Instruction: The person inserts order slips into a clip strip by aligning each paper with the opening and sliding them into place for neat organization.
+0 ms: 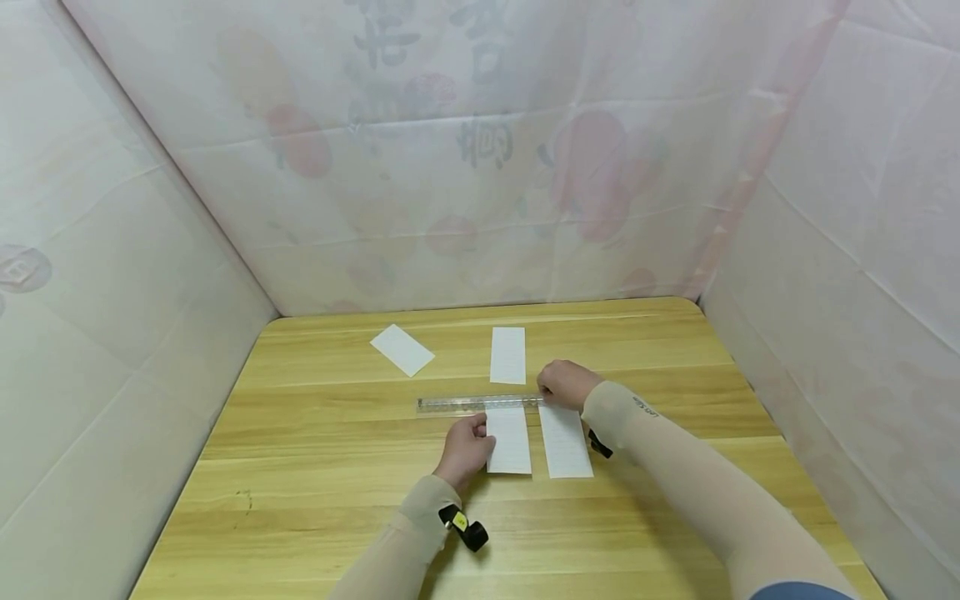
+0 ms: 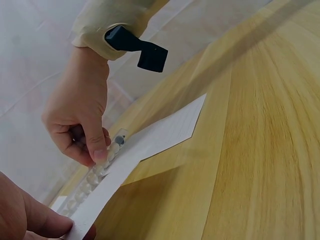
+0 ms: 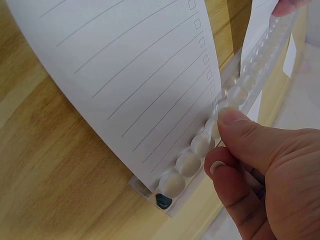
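A clear plastic strip (image 1: pixel 450 405) with a row of rounded domes (image 3: pixel 188 165) lies crosswise on the wooden tabletop (image 1: pixel 315 479), in front of the far slip (image 1: pixel 507 355) and along the upper edges of two lined paper slips. The right hand (image 1: pixel 567 385) pinches it a little in from its right end, thumb on the domes and forefinger curled against their other side; a small dark piece (image 3: pixel 163 201) marks that end. The near right slip (image 1: pixel 567 443) meets the domes along its short edge. The left hand (image 1: pixel 464 450) has thumb and finger closed on the near left slip (image 1: pixel 508 442) by its left side; whether its fingers also touch the strip is hard to tell. Another paper, the slanted slip (image 1: pixel 402 350), lies apart at the far left. The strip looks light and fairly stiff along its length, smooth enough to slide on the wood, and its thin walls could probably crack if bent hard; the raised domes, near either end, seem the surest grip. The slips should be nearly weightless and limp, quick to curl or crease, so a soft pinch at a side edge suits them, leaving the short edge by the strip flat.
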Demonstrator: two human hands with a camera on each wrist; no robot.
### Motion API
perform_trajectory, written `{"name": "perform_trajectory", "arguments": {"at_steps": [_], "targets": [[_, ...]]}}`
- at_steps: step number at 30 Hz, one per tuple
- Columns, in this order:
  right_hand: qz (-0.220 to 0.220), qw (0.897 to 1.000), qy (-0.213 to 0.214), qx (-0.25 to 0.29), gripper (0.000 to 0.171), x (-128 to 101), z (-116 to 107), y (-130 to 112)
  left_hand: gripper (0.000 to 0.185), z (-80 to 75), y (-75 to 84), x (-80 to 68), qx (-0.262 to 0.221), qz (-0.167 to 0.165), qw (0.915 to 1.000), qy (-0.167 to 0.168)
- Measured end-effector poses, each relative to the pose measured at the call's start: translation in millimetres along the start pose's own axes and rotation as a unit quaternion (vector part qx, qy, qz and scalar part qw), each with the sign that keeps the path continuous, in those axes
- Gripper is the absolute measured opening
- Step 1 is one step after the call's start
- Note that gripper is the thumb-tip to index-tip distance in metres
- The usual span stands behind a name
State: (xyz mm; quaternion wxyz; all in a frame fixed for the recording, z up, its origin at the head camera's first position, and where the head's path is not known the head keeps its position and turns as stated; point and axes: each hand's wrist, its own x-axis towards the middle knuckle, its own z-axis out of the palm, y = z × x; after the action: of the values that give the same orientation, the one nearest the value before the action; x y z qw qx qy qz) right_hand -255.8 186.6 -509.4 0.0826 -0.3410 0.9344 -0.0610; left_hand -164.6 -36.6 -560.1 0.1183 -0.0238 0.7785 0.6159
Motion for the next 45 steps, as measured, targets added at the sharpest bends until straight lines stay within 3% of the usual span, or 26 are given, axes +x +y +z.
{"name": "perform_trajectory", "arguments": {"at_steps": [36,45], "targets": [[-0.004,1.0,0.003,0.009,0.019,-0.4,0.9,1.7,0.05,10.7,3.9,3.3,0.035,0.003,0.9993,-0.01],[-0.007,1.0,0.005,0.005,0.025,0.0,1.5,2.1,0.05,9.9,6.3,2.6,0.027,0.006,0.9992,-0.029]]}}
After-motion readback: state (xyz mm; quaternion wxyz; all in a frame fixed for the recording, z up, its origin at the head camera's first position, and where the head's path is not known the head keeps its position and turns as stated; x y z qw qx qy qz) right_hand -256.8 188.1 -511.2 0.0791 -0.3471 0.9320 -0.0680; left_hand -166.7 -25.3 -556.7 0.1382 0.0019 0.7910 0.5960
